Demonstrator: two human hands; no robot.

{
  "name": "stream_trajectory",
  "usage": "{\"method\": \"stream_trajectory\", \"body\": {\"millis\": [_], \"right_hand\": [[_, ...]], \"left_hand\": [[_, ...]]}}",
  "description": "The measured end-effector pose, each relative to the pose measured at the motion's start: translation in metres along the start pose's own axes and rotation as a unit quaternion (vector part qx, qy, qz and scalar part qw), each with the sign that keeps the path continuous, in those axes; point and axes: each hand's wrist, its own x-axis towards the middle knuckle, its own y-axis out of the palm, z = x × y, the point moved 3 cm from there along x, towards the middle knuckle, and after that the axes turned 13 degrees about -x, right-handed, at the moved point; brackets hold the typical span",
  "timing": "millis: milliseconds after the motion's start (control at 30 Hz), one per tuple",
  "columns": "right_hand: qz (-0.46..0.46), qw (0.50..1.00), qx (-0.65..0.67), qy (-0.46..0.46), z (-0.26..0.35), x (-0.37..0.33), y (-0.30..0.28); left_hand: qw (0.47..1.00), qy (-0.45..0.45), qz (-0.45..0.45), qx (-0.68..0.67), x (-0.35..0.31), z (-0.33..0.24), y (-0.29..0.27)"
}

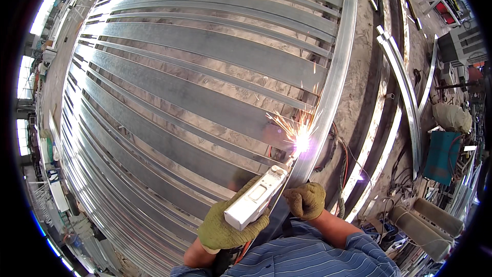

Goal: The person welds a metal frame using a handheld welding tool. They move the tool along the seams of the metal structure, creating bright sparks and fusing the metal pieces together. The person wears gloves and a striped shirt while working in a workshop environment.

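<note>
My left hand (225, 225), in an olive work glove, grips a white, boxy welding torch (259, 195) from below and the side. Its nozzle points up and away toward a glaring arc (301, 144) that throws orange sparks. The arc sits where a flat crossbar meets the long metal side rail (328, 92) of a large slatted metal frame (205, 61). Glare hides the joint itself. My right hand (306, 201), gloved likewise, is closed beside the rail's near end, right of the torch. Whatever its curled fingers hold is hidden.
Long metal beams (379, 123) lie on the floor to the right, with loose bent-looking strips (402, 82) across them. Cables (341, 164) run beside the rail. Farther right are a teal box (442, 158), a pale sack (452, 118) and cylindrical bundles (425, 225).
</note>
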Motion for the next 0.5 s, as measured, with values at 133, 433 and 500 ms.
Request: {"method": "stream_trajectory", "body": {"millis": [133, 433, 500], "right_hand": [[-0.007, 0.999, 0.024, 0.045, 0.002, 0.001, -0.003], [0.0, 0.998, 0.04, 0.056, 0.001, -0.003, 0.0], [0.012, 0.997, 0.042, 0.062, -0.001, -0.006, 0.001]], "left_hand": [[0.999, -0.014, 0.003, -0.037, -0.003, 0.008, -0.001], [0.999, 0.02, 0.004, -0.026, -0.006, 0.012, -0.002], [0.999, 0.031, 0.005, -0.018, -0.007, 0.012, -0.002]]}}
